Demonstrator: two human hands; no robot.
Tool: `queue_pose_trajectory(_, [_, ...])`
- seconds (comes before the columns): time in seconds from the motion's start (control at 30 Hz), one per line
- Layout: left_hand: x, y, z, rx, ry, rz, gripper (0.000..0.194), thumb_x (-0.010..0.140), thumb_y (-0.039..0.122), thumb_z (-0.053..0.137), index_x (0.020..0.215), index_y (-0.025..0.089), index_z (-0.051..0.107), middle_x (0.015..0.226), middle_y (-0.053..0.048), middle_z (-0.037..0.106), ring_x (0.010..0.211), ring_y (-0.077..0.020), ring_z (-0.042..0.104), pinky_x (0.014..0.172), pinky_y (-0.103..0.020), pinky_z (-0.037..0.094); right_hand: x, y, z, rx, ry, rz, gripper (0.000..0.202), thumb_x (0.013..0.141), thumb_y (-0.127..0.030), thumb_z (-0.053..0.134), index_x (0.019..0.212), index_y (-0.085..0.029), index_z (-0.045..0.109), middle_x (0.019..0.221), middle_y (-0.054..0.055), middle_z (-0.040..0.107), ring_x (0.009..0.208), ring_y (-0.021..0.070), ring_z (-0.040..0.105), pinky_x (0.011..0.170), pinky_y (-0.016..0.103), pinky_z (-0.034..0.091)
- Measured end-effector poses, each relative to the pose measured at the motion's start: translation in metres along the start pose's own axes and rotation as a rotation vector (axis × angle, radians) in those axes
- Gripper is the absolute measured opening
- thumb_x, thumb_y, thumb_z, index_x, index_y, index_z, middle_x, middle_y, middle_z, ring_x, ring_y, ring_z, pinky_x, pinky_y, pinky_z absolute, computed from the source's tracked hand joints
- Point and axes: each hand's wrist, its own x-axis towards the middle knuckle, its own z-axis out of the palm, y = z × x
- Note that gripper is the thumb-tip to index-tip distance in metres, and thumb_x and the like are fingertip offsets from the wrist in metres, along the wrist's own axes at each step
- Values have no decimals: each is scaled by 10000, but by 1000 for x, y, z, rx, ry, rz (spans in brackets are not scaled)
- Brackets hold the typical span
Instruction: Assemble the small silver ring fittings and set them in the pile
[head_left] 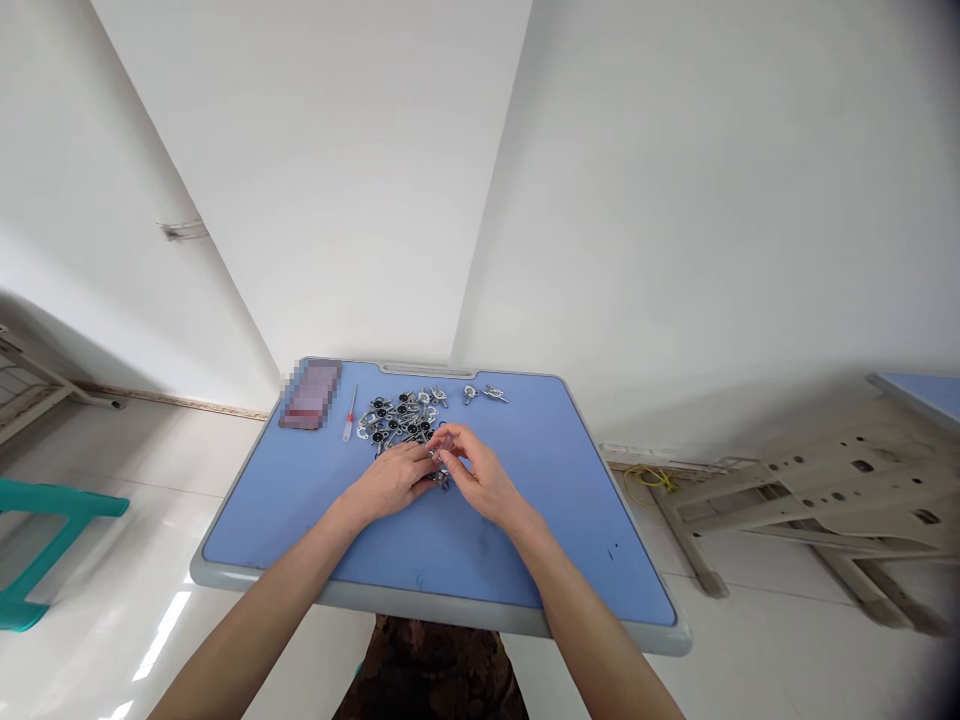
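My left hand (396, 482) is over the near edge of a pile of small metal fittings with black round parts (397, 412). Its fingers are closed around a small metal fitting (442, 481), part of which shows below the fingertips. Close against it, my right hand (480, 476) has its thumb and fingers curled in a pinch. Something small and clear seems to be between those fingers, too blurred to name. Beyond the hands, two metal fittings (493, 394) lie apart from the pile. A screwdriver (349, 416) with a clear and red handle rests left of the pile.
The blue desk (525, 560) has a raised grey rim and stands near a white wall. A pixelated flat item (312, 394) lies at its far left corner. A green stool (52, 520) is at left; another desk's frame (825, 500) and a yellow cord (649, 482) are at right.
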Motion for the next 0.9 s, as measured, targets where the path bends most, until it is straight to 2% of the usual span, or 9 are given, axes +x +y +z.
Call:
queue_pose_trajectory(0.13, [1,1,-2,8,-12,0,142,896,243,481,980,171,570,916,-57,595,887,-197,559,779,-332,451,0,-2,-1,-87,43,-34,263,901,-225,390,1136,-248,507,1003,60,551,901,174,538,754,328,497])
queue_pose_trajectory(0.37, [0,1,-1,9,-14,-9,157,889,238,494,1009,169,567,920,-52,596,890,-195,549,773,-323,449,1,3,0,-121,85,-60,258,890,-276,451,1124,-253,557,928,52,554,811,164,543,721,312,496])
queue_pose_trajectory(0.6, [0,2,-3,37,-41,-11,157,886,238,496,1006,178,576,870,-46,585,855,-190,546,769,-323,446,4,15,4,84,161,66,327,891,-269,416,1202,-253,517,923,45,572,787,154,556,715,316,508])
queue_pose_trajectory(0.8, [0,4,-8,4,6,-32,236,846,275,559,1063,188,533,935,-56,575,905,-202,539,794,-337,450,7,12,-3,297,339,107,256,871,-317,429,1107,-244,496,820,2,524,718,138,542,658,298,497])
queue_pose_trajectory(0.9, [-1,5,-12,-44,81,-30,190,852,292,543,1010,187,539,1008,-68,554,955,-201,526,828,-341,441,7,12,-13,234,351,202,173,861,-270,386,990,-231,495,667,-43,456,557,108,470,560,253,433])
